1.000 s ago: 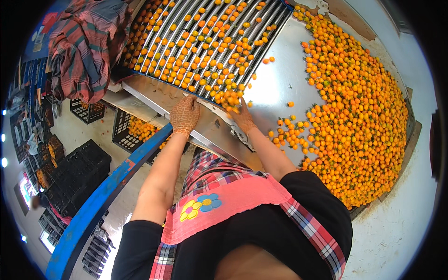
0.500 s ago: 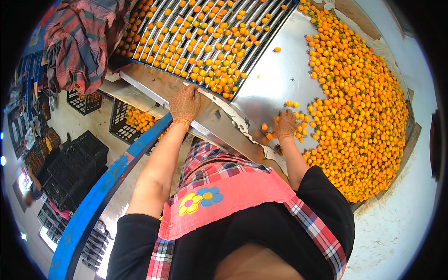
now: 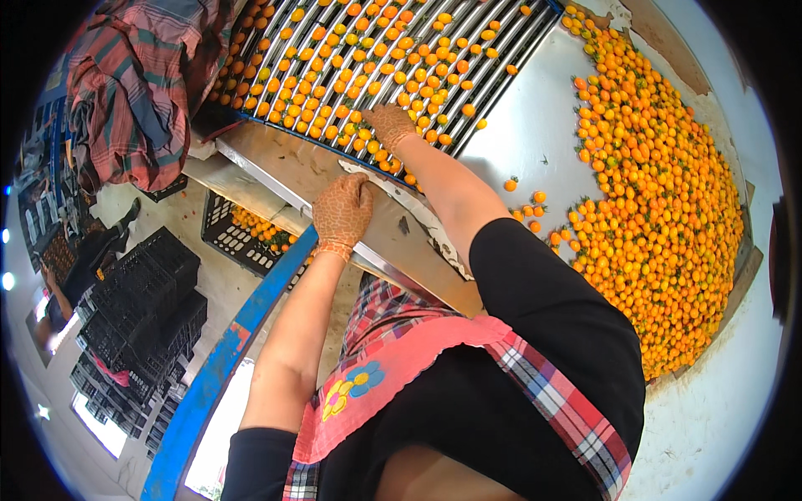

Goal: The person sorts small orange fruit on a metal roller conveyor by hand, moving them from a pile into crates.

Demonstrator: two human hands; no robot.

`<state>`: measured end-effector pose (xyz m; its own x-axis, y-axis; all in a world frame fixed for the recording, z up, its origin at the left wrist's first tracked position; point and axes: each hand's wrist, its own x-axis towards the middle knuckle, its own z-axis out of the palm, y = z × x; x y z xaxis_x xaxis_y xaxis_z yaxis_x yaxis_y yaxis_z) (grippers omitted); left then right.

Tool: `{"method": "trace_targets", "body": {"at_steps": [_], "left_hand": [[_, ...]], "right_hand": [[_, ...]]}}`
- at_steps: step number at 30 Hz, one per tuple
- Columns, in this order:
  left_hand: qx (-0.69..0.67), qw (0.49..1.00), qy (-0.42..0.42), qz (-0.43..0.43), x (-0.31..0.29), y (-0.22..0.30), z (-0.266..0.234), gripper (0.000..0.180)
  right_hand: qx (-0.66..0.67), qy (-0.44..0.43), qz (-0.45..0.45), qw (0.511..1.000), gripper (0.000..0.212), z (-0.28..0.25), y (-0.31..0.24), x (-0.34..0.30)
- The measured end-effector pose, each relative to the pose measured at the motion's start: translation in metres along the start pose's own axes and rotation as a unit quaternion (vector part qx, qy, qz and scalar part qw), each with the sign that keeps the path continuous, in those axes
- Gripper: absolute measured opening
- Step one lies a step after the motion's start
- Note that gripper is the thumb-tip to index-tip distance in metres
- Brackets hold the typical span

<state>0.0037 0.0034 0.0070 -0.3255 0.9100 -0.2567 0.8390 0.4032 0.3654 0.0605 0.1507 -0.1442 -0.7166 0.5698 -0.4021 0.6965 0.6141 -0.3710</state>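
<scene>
Both my hands wear tan-orange patterned gloves. My right hand [image 3: 388,125] lies low over the roller bed [image 3: 334,52], its fingers stretched forward among the small orange cherry tomatoes [image 3: 316,110] on the metal rollers. My left hand [image 3: 342,210] rests on the metal ledge [image 3: 288,159] in front of the rollers, beside the end of a blue bar [image 3: 242,334]. Its fingers curl under, so whatever they hold, if anything, is hidden. To the right, a big heap of the same tomatoes [image 3: 660,200] covers part of a smooth metal sheet [image 3: 522,108].
Several stray tomatoes [image 3: 526,213] sit between my right arm and the heap. Below the ledge stands a black crate [image 3: 219,219] partly filled with tomatoes. Stacked black crates [image 3: 142,292] and another person [image 3: 83,267] are at the left. Plaid cloth [image 3: 134,92] hangs at upper left.
My right hand has left the tomatoes at the heap's edge and moved left and away from me onto the rollers. My left hand stays on the ledge. The view has shifted slightly.
</scene>
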Motion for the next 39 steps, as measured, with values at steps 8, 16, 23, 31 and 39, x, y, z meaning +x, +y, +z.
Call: {"method": "trace_targets", "body": {"at_steps": [8,16,23,31,39], "left_hand": [[-0.012,1.0,-0.001,0.007,-0.002,-0.001,0.0,0.018],[-0.011,1.0,0.006,0.001,-0.003,-0.005,0.003,0.019],[-0.02,1.0,0.021,0.009,-0.003,-0.005,0.004,0.019],[-0.018,1.0,0.013,0.005,-0.002,-0.006,0.004,0.02],[-0.018,1.0,0.012,0.007,-0.003,-0.005,0.003,0.02]], "right_hand": [[0.673,-0.007,0.087,0.734,0.027,-0.001,0.032,-0.005],[0.898,-0.055,0.174,0.4,0.046,-0.01,0.036,-0.046],[0.838,-0.057,0.137,0.526,0.032,-0.023,0.026,-0.062],[0.864,-0.11,0.22,0.44,0.037,-0.013,0.028,-0.059],[0.551,0.091,0.222,0.799,0.046,-0.02,0.011,-0.067]]}}
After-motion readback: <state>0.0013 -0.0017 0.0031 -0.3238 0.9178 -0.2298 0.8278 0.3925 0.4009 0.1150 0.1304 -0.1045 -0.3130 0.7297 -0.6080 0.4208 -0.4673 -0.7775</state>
